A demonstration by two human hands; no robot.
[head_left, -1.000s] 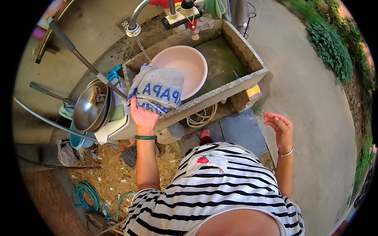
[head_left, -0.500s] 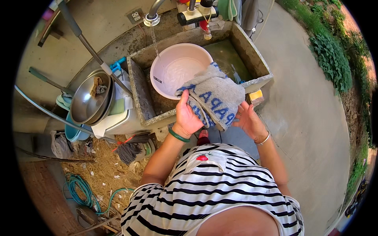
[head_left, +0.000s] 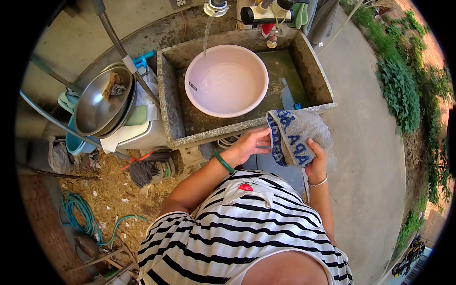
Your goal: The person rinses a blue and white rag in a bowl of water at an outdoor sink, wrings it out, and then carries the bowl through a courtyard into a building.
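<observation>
A folded grey towel with blue lettering and a blue patterned edge is held just in front of the sink's near right side. My right hand grips its lower right, thumb on top and the other fingers hidden beneath. At the towel's left edge is my left hand, its fingers stretched toward the cloth; whether the tips touch it is hard to tell. Beyond, a pale pink basin with water inside stands in the stone sink. A stream from the tap runs into the basin's far left part.
Left of the sink, metal bowls rest by a white surface, with a long metal pole slanting past them. A mop head and a coiled green hose lie on the straw-strewn ground. Shallow greenish water covers the sink's right part.
The towel has moved right and away from over the basin, which shows whole now. My right hand has closed on it, while my left hand has let go and opened beside it.
</observation>
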